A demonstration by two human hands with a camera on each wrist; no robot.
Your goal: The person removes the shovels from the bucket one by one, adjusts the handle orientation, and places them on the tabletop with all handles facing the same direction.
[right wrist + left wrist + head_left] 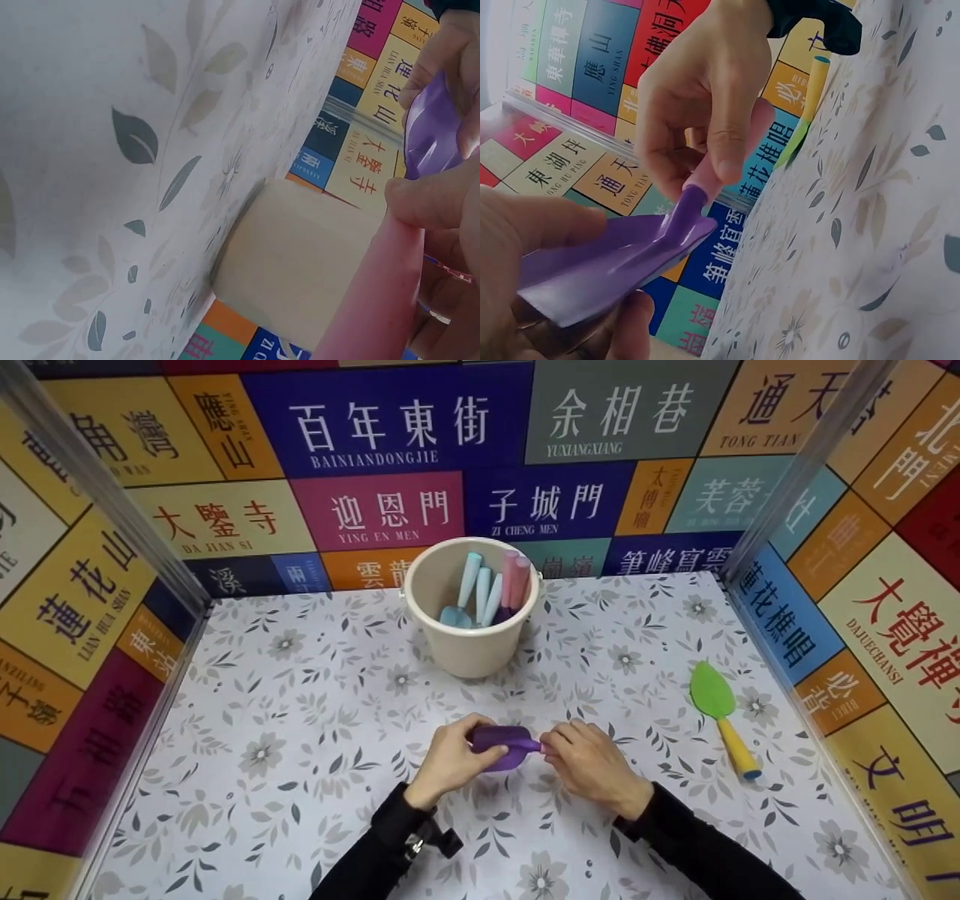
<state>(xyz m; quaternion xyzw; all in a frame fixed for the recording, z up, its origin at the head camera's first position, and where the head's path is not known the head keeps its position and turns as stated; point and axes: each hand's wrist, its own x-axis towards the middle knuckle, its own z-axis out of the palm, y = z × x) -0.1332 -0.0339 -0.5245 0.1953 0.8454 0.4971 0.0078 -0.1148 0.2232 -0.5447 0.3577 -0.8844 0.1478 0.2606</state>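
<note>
A purple toy shovel point(504, 744) with a pink handle point(739, 150) is held just above the flowered table point(300, 720), near its front middle. My left hand point(454, 757) grips the purple blade point(615, 262) from the left, fingers curled round it. From the right, my right hand point(589, 761) pinches the pink handle point(375, 300) between thumb and fingers. In the head view the handle is hidden under the right hand's fingers.
A cream bucket point(469, 649) stands behind the hands with several blue and pink toy tools upright in it. A green shovel with a yellow handle point(720, 716) lies at the right. Printed walls point(82, 607) close in the table on three sides.
</note>
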